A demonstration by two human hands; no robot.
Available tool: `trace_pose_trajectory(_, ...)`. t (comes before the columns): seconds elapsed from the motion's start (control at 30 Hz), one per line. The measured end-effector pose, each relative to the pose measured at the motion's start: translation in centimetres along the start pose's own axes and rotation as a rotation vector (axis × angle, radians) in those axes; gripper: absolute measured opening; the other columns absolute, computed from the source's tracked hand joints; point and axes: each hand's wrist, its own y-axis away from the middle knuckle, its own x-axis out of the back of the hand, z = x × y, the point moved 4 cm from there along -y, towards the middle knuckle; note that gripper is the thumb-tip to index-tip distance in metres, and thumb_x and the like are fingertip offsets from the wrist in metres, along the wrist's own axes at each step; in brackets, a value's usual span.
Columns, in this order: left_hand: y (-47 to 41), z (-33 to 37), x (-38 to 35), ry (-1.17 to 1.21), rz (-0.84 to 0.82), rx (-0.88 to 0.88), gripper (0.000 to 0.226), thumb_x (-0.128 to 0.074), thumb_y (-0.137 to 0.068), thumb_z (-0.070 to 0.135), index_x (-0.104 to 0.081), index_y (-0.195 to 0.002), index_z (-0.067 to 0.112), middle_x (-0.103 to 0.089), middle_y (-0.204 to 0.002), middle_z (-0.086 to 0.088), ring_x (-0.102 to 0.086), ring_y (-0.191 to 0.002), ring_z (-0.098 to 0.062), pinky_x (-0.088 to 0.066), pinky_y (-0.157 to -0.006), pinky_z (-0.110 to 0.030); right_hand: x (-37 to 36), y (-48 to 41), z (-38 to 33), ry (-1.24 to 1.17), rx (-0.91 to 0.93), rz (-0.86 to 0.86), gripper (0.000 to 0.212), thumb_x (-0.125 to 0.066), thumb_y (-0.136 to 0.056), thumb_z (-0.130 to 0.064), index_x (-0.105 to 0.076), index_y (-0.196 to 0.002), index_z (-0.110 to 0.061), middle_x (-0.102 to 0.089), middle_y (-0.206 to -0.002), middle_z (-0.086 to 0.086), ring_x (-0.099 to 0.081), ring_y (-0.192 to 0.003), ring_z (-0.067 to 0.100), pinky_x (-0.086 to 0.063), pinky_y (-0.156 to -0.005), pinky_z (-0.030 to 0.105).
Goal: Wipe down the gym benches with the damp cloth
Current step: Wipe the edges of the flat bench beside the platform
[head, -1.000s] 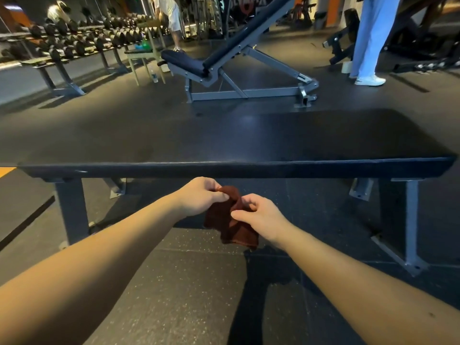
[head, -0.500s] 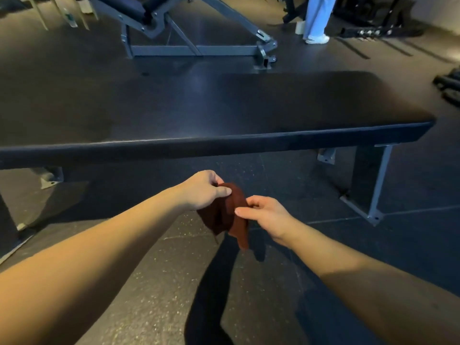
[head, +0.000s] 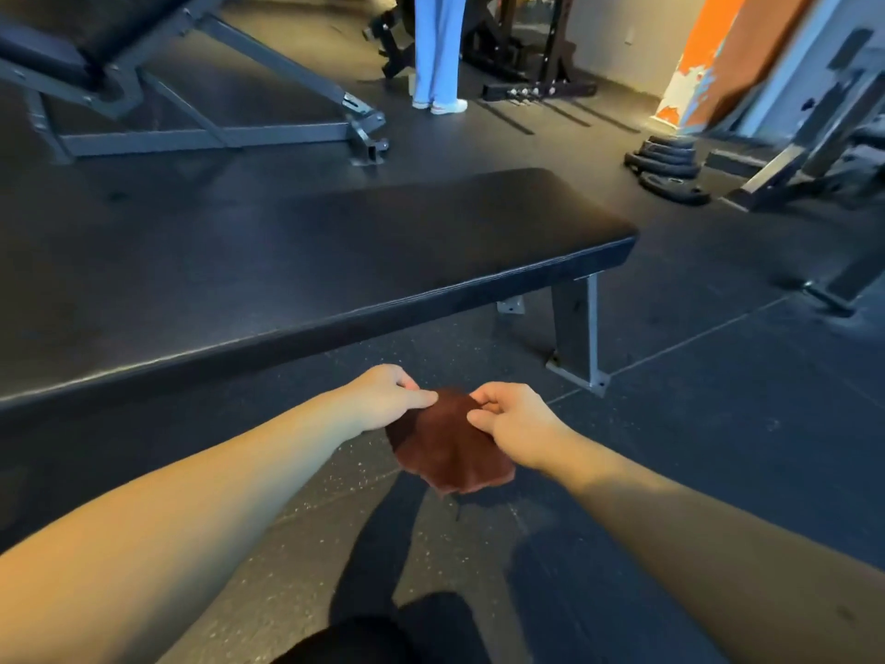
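A person readies a cloth (head: pixel 448 448) in front of a flat bench (head: pixel 335 261) in a gym.

Left hand (head: pixel 388 400) and right hand (head: pixel 510 419) each pinch the cloth's top edge, holding it spread just short of the bench's near side, above the floor and touching nothing. The pad looks unwiped as yet. Doing this well likely means folding the cloth flat, then laying it at the bench's right end and stroking lengthwise in overlapping passes.

dark speckled rubber floor (head: pixel 718 424) spreads all round me, tile seams showing on the right. far right, black weight plates (head: pixel 668 160) lie stacked by an orange column (head: pixel 709 50). a pale wall (head: pixel 618 26) stands behind a black rack (head: pixel 541 50), near a person in light blue trousers (head: pixel 438 45).
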Motion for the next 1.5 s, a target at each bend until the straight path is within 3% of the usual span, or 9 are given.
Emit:
trace_pose_trajectory(0.27, 2.2, -1.2, 0.1, 0.088, 0.164, -0.033, 0.042, -0.070, -0.094, 0.037, -0.050, -0.127, 0.022, -0.056, -0.126, 0.004, -0.054, -0.109, -0.015, -0.040, -0.089, -0.029, -1.5, -2.3, -0.4, -0.110, 0.029, 0.000, 0.011, -0.065, -0.098, -0.016, -0.073, -0.107, -0.016, -0.077, -0.101, 0.008, -0.071, -0.098, 0.022, -0.055, -0.099, 0.045)
trace_pose_trajectory(0.5, 5.4, -5.2, -0.9, 0.112, 0.120, -0.044, 0.024, -0.072, -0.090, 0.026, -0.062, -0.112, 0.026, -0.067, -0.113, 0.006, -0.064, -0.105, -0.013, -0.049, -0.088, -0.024, -5.9, -4.9, -2.2, -0.349, 0.043, -0.088, 0.017, -0.064, -0.100, -0.020, -0.072, -0.116, -0.020, -0.073, -0.114, 0.002, -0.067, -0.109, 0.024, -0.054, -0.102, 0.047)
trace_pose_trajectory(0.77, 10.7, -10.1, 3.0, 0.002, 0.444, 0.205, 0.012, -0.070, -0.084, 0.037, -0.070, -0.086, 0.026, -0.071, -0.088, 0.006, -0.068, -0.091, -0.017, -0.056, -0.094, -0.043, -13.1, -4.7, -5.2, -0.380, 0.082, -0.121, 0.039, -0.066, -0.098, -0.016, -0.056, -0.135, -0.026, -0.058, -0.124, 0.002, -0.060, -0.115, 0.023, -0.056, -0.098, 0.041)
trace_pose_trajectory(0.83, 12.1, -10.2, 4.2, -0.112, 0.488, 0.290, 0.011, -0.066, -0.088, 0.040, -0.067, -0.090, 0.029, -0.070, -0.091, 0.008, -0.065, -0.095, -0.016, -0.049, -0.103, -0.046, -14.4, -4.1, -6.5, -0.374, 0.128, -0.220, 0.049, -0.062, -0.097, -0.009, -0.053, -0.140, -0.030, -0.055, -0.129, 0.002, -0.058, -0.117, 0.022, -0.055, -0.091, 0.033)
trace_pose_trajectory(0.97, 14.5, -8.8, 7.1, -0.305, 0.595, 0.373, 0.007, -0.062, -0.092, 0.038, -0.062, -0.097, 0.032, -0.069, -0.097, 0.008, -0.060, -0.100, -0.016, -0.033, -0.104, -0.040, -16.6, -2.7, -8.5, -0.302, 0.203, -0.467, 0.052, -0.063, -0.091, -0.005, -0.062, -0.138, -0.025, -0.062, -0.133, 0.001, -0.058, -0.121, 0.021, -0.051, -0.101, 0.035)
trace_pose_trajectory(1.1, 15.5, -7.8, 8.4, -0.339, 0.645, 0.382, 0.007, -0.060, -0.092, 0.036, -0.062, -0.098, 0.034, -0.069, -0.101, 0.009, -0.059, -0.102, -0.017, -0.031, -0.105, -0.041, -17.1, -2.5, -8.0, -0.355, 0.160, -0.503, 0.031, -0.077, -0.091, -0.020, -0.069, -0.120, -0.024, -0.071, -0.117, -0.004, -0.064, -0.114, 0.020, -0.051, -0.102, 0.040)
trace_pose_trajectory(1.27, 13.2, -7.6, 7.7, -0.221, 0.691, 0.322, 0.012, -0.067, -0.091, 0.042, -0.067, -0.096, 0.032, -0.069, -0.099, 0.012, -0.064, -0.105, -0.018, -0.038, -0.110, -0.047, -16.2, -4.5, -7.0, -0.795, -0.095, -0.513, 0.070, -0.086, -0.074, -0.043, -0.057, -0.136, -0.030, -0.067, -0.129, 0.004, -0.067, -0.115, 0.028, -0.058, -0.098, 0.046)
trace_pose_trajectory(1.4, 11.6, -6.0, 6.1, -0.030, 0.759, 0.244, 0.014, -0.073, -0.088, 0.040, -0.064, -0.086, 0.029, -0.069, -0.090, 0.011, -0.065, -0.096, -0.020, -0.043, -0.106, -0.053, -13.2, -3.2, -6.5, -0.891, -0.042, -0.497, 0.034, -0.066, -0.099, -0.029, -0.059, -0.132, -0.025, -0.068, -0.128, 0.008, -0.065, -0.117, 0.029, -0.053, -0.103, 0.048)
trace_pose_trajectory(1.5, 10.2, -4.5, 5.8, 0.051, 0.764, 0.181, 0.018, -0.077, -0.085, 0.041, -0.064, -0.084, 0.028, -0.070, -0.085, 0.008, -0.067, -0.089, -0.021, -0.048, -0.100, -0.055, -11.3, -3.4, -5.3, -0.917, 0.005, -0.469, 0.031, -0.057, -0.104, -0.023, -0.063, -0.134, -0.021, -0.072, -0.125, 0.006, -0.067, -0.115, 0.024, -0.053, -0.088, 0.035)
